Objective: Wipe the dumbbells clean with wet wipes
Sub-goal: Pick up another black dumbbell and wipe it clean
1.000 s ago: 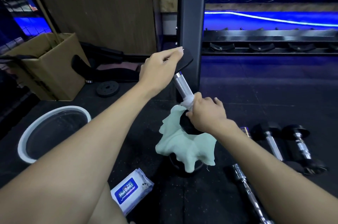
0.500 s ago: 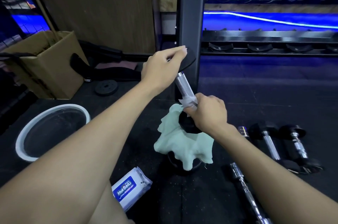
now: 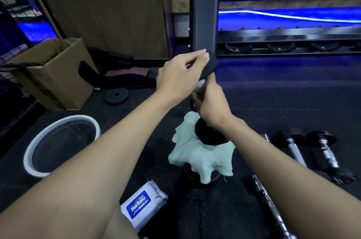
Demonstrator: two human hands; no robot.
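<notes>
While the left hand [image 3: 180, 74] grips the dumbbell [image 3: 210, 62] top, the right hand [image 3: 210, 105] clasps a wipe [image 3: 200, 86] around its handle.

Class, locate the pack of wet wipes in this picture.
In the head view, the pack of wet wipes lies on the floor at lower centre, beside the left forearm, below-left of the pale green cloth.

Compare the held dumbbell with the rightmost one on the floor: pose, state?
The held dumbbell stands tilted upright, lower head on a pale cloth; the rightmost dumbbell lies flat on the floor. The held one's handle is wrapped by the right hand; the other's is bare. Both have black heads.
</notes>
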